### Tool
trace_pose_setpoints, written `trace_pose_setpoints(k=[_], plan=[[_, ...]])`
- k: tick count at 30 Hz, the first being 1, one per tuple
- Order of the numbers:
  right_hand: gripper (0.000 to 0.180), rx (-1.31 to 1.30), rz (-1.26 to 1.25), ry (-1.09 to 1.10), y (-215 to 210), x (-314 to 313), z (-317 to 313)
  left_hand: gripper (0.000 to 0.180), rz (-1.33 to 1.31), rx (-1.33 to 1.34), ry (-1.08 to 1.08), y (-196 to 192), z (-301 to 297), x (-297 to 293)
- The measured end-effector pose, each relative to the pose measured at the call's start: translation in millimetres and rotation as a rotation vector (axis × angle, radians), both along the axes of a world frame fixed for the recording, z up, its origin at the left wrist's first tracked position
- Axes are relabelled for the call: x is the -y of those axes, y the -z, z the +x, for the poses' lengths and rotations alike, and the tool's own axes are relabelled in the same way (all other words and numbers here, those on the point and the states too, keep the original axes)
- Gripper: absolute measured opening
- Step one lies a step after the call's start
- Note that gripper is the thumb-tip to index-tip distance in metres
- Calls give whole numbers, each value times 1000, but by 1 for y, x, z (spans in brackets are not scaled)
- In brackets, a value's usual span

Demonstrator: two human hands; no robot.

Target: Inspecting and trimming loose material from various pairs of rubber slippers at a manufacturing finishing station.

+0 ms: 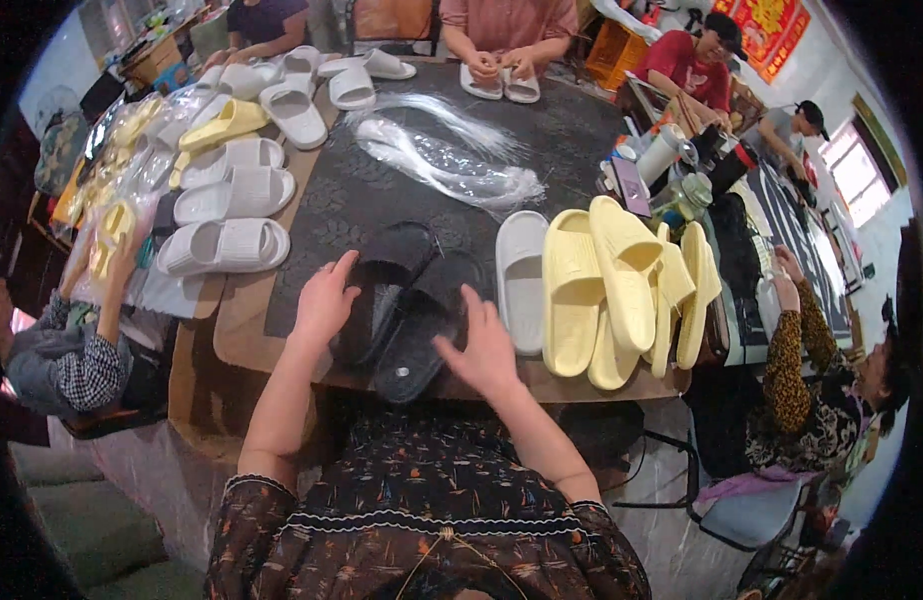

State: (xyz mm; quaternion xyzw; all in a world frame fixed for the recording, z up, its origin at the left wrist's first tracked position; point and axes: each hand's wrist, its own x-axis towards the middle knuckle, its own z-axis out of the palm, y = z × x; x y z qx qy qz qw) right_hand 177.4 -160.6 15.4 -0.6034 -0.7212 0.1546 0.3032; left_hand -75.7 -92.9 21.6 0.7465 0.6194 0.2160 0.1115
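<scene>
In front of me at the table's near edge lies a pair of black slippers, toes pointing away. The left black slipper (pixel 397 262) is partly overlapped by the right black slipper (pixel 430 320), which has a small pale spot at its heel. My left hand (pixel 327 298) is beside the left slipper's outer edge, fingers apart. With thumb and fingers spread, my right hand (pixel 485 348) is at the right slipper's outer side. Neither hand grips anything; whether the fingertips touch the slippers I cannot tell. A grey slipper (pixel 523 285) and several yellow slippers (pixel 572 300) lie right of my right hand.
Clear plastic strips (pixel 432 160) lie on the dark table mat (pixel 312 230). Several grey slippers (pixel 227 245) line the left side, near bagged yellow ones. Bottles and a jar (pixel 694 192) stand at the right. Across the table, a person's hands (pixel 502 65) hold light slippers; other people sit around.
</scene>
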Motion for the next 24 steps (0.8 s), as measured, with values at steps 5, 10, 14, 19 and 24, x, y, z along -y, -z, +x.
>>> trace_pose_setpoints(k=[5,10,14,19,24], plan=[[56,-117,27,-22,12,-25,24,59,-120,137,-23,1,4,52],[56,-18,-48,6,-2,-2,31,57,-183,71,-36,-11,11,74],[53,49,-171,-48,-24,6,36,42,-45,7,68,-41,9,40],[31,-141,41,-12,-43,-19,26,34,207,-128,236,-34,56,-37],[19,-186,113,9,-30,-66,9,20,35,-298,203,9,85,-85]])
